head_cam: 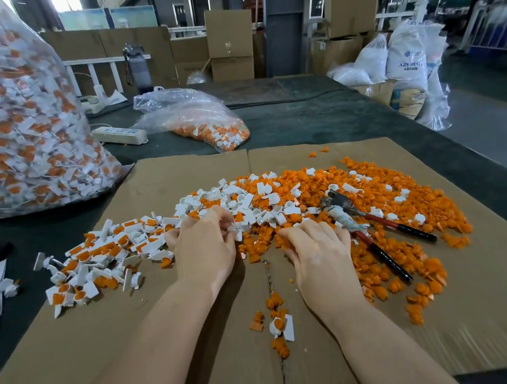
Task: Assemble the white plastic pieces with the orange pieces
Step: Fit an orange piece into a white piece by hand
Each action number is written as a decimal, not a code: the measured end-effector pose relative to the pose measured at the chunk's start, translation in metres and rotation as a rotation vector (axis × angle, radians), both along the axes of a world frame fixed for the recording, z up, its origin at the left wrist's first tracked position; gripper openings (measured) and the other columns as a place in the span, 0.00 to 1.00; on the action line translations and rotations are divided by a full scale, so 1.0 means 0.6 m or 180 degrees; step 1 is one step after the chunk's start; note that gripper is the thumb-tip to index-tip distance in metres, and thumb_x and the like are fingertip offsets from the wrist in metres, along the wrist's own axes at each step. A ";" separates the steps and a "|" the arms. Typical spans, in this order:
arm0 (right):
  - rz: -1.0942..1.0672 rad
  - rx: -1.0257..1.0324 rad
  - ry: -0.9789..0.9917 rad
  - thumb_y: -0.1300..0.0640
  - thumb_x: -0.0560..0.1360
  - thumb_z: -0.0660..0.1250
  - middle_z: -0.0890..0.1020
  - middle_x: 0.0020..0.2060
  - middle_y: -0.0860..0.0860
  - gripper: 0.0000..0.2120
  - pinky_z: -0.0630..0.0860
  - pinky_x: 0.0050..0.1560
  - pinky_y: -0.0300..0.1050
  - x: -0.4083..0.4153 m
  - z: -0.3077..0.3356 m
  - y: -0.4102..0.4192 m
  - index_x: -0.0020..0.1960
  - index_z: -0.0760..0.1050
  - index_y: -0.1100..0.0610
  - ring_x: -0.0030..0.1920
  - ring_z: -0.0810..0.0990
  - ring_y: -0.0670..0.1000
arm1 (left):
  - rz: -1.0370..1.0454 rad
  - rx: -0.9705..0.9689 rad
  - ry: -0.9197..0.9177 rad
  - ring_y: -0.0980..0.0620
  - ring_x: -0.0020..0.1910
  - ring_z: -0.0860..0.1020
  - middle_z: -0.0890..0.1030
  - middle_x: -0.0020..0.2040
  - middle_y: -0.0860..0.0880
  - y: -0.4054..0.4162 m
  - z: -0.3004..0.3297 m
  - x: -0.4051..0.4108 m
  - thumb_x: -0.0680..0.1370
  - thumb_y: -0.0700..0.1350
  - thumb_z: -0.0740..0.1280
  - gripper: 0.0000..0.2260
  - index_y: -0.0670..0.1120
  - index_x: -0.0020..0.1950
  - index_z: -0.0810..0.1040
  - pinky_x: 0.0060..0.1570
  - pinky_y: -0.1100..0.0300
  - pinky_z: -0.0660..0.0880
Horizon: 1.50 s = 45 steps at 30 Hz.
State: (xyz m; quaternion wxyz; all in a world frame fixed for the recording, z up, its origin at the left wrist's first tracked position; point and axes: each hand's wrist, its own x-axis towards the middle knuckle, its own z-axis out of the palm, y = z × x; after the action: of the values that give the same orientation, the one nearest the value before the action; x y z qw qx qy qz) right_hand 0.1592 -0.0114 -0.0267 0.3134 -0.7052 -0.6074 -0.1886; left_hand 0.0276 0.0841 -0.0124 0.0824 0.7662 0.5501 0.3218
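Head view: right hand [315,248] atop orange pieces [382,196]

Loose orange pieces [380,183] are lying in a wide heap across the right half of the cardboard sheet [180,174]. White plastic pieces [234,200] are piling at the heap's upper left. Assembled white-and-orange pieces [101,256] are scattering leftward, flat and tilted.

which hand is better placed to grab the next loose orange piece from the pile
Probably the right hand: its fingers rest on the loose orange pieces beside the pliers. The left hand is curled around a white piece.
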 end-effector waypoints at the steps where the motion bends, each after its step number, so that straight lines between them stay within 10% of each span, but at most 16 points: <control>1: 0.0038 0.0038 0.0023 0.70 0.62 0.77 0.80 0.39 0.53 0.18 0.73 0.43 0.52 0.000 0.000 0.000 0.49 0.82 0.57 0.40 0.79 0.54 | -0.0108 0.0046 -0.0147 0.53 0.53 0.73 0.80 0.46 0.56 -0.003 0.002 0.001 0.77 0.45 0.66 0.07 0.53 0.55 0.76 0.53 0.57 0.57; 8: 0.0263 -0.0038 0.0055 0.72 0.63 0.75 0.78 0.40 0.55 0.16 0.72 0.41 0.50 -0.002 0.002 -0.003 0.48 0.81 0.60 0.41 0.79 0.55 | -0.1033 -0.0825 -0.1059 0.65 0.47 0.74 0.77 0.48 0.61 -0.045 0.009 0.028 0.79 0.38 0.63 0.12 0.53 0.52 0.82 0.43 0.85 0.63; 20: 0.0660 0.0032 0.1420 0.64 0.74 0.68 0.80 0.38 0.47 0.03 0.76 0.42 0.35 0.008 0.009 -0.005 0.45 0.78 0.58 0.40 0.78 0.43 | -0.0825 -0.1379 -0.2145 0.51 0.45 0.81 0.83 0.44 0.48 -0.070 -0.001 0.031 0.75 0.46 0.70 0.02 0.48 0.44 0.82 0.51 0.53 0.78; 29: 0.0762 0.0007 0.2407 0.61 0.75 0.67 0.80 0.37 0.41 0.06 0.73 0.41 0.27 0.010 0.011 -0.005 0.45 0.77 0.51 0.42 0.78 0.37 | -0.1032 -0.1718 -0.2719 0.53 0.35 0.81 0.82 0.37 0.45 -0.076 -0.002 0.022 0.77 0.38 0.66 0.03 0.44 0.46 0.78 0.39 0.59 0.81; 40: 0.0659 -0.0320 0.2199 0.55 0.77 0.63 0.80 0.35 0.47 0.06 0.76 0.43 0.48 0.013 0.004 0.002 0.45 0.77 0.55 0.39 0.78 0.47 | -0.1312 -0.1659 -0.2748 0.57 0.32 0.81 0.81 0.34 0.46 -0.078 -0.003 0.020 0.76 0.35 0.67 0.03 0.39 0.48 0.77 0.32 0.70 0.74; 45: 0.0889 -0.0190 0.2501 0.58 0.78 0.62 0.78 0.33 0.46 0.09 0.72 0.38 0.34 0.012 0.008 0.001 0.41 0.74 0.51 0.37 0.75 0.44 | -0.1212 -0.1593 -0.2722 0.58 0.34 0.81 0.82 0.36 0.46 -0.077 -0.003 0.019 0.76 0.36 0.67 0.02 0.41 0.47 0.78 0.33 0.71 0.74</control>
State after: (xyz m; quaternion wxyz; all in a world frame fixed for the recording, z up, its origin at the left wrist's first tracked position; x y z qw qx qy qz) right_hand 0.1662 -0.0108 -0.0220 0.5232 -0.6432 -0.5366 0.1568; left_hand 0.0393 0.0376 -0.0143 0.5366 0.6099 0.3785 0.4437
